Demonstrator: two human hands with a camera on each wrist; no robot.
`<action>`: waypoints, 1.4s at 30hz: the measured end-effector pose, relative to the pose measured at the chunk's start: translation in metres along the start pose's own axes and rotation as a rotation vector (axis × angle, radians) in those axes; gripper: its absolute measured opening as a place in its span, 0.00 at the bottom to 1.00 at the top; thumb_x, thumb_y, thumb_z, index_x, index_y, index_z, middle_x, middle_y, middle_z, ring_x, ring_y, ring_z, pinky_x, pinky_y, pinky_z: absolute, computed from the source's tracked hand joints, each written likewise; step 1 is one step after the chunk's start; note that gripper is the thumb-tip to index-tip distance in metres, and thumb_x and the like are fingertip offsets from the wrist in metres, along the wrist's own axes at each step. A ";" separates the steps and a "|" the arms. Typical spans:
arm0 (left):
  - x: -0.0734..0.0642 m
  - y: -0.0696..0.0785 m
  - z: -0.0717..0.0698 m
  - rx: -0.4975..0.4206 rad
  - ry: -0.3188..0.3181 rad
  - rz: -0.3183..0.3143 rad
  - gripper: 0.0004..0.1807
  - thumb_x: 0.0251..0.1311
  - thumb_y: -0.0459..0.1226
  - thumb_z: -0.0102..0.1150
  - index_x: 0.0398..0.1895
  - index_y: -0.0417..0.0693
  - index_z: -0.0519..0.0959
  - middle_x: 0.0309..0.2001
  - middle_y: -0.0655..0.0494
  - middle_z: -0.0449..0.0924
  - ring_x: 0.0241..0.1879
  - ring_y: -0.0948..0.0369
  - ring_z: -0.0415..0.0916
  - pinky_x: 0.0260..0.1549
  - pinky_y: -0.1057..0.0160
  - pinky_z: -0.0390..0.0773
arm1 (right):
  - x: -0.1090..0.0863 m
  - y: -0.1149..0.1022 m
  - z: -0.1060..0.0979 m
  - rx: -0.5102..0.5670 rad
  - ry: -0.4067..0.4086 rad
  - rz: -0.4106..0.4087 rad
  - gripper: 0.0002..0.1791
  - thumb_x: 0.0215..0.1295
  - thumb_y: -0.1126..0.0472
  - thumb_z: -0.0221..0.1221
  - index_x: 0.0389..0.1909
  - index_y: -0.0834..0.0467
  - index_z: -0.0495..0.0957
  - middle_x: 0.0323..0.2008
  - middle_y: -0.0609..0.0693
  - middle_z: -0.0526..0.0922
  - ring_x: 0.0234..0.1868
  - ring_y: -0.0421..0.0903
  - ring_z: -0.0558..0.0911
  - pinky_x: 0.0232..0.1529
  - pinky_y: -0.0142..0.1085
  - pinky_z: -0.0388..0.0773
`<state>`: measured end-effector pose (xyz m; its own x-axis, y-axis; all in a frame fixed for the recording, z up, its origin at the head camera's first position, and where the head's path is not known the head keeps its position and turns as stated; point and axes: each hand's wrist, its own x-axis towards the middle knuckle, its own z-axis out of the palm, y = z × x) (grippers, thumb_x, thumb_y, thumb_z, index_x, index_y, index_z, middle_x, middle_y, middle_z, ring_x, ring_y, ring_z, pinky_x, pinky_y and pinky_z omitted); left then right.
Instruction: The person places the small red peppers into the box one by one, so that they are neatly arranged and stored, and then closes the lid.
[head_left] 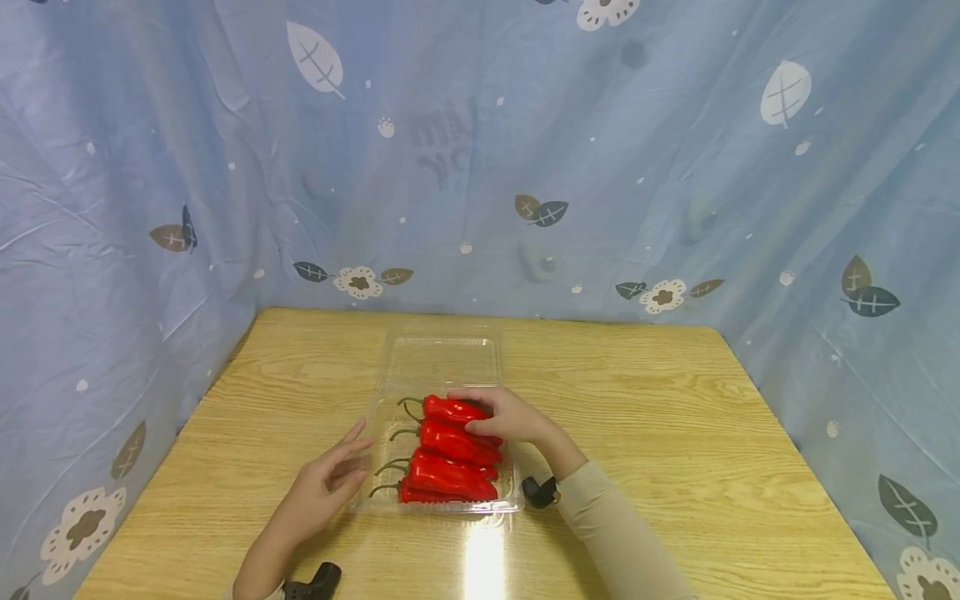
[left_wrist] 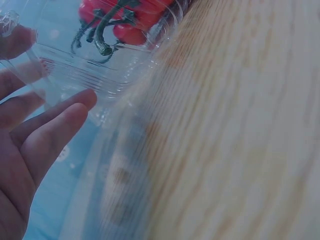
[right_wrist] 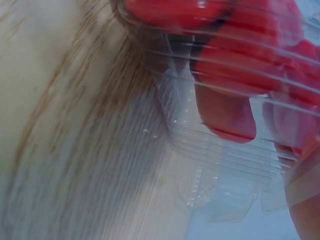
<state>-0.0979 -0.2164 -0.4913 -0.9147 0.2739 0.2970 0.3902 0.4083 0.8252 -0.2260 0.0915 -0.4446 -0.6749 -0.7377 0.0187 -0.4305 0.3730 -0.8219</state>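
Observation:
Several red peppers [head_left: 453, 442] with green stems lie side by side in a clear plastic clamshell box [head_left: 512, 483], stems toward the left. My right hand [head_left: 506, 414] reaches over the box's right side and holds the farthest pepper [head_left: 453, 409], thumb on the near side and fingers on the far side. In the right wrist view, a finger [right_wrist: 225, 112] shows through the clear ribbed wall. My left hand [head_left: 322, 492] is beside the box's left edge with fingers loosely extended, holding nothing. In the left wrist view its fingers [left_wrist: 55, 130] are close to the clear wall; contact is unclear.
The box's clear lid [head_left: 442, 358] lies folded back on the wooden table [head_left: 615, 392], beyond the peppers. Blue patterned curtains [head_left: 480, 167] hang behind and on both sides. Dark wrist devices [head_left: 540, 492] sit by both wrists.

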 end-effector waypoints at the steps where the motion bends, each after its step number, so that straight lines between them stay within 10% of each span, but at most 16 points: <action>1: 0.000 0.000 0.000 -0.003 -0.001 0.000 0.22 0.66 0.32 0.54 0.62 0.36 0.69 0.73 0.41 0.52 0.51 0.44 0.77 0.46 0.74 0.78 | 0.000 0.000 0.000 0.000 -0.006 0.001 0.29 0.61 0.68 0.58 0.65 0.54 0.69 0.57 0.51 0.77 0.48 0.44 0.76 0.51 0.33 0.76; 42: 0.001 0.002 -0.001 0.029 0.007 0.018 0.22 0.65 0.32 0.55 0.62 0.37 0.69 0.72 0.40 0.54 0.50 0.45 0.78 0.45 0.74 0.79 | -0.009 -0.002 -0.010 0.126 0.153 -0.090 0.28 0.63 0.66 0.58 0.64 0.70 0.65 0.64 0.63 0.69 0.67 0.58 0.66 0.69 0.47 0.62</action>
<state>-0.0978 -0.2162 -0.4893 -0.9083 0.2750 0.3152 0.4092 0.4283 0.8057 -0.2252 0.1031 -0.4371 -0.7243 -0.6672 0.1737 -0.4216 0.2292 -0.8773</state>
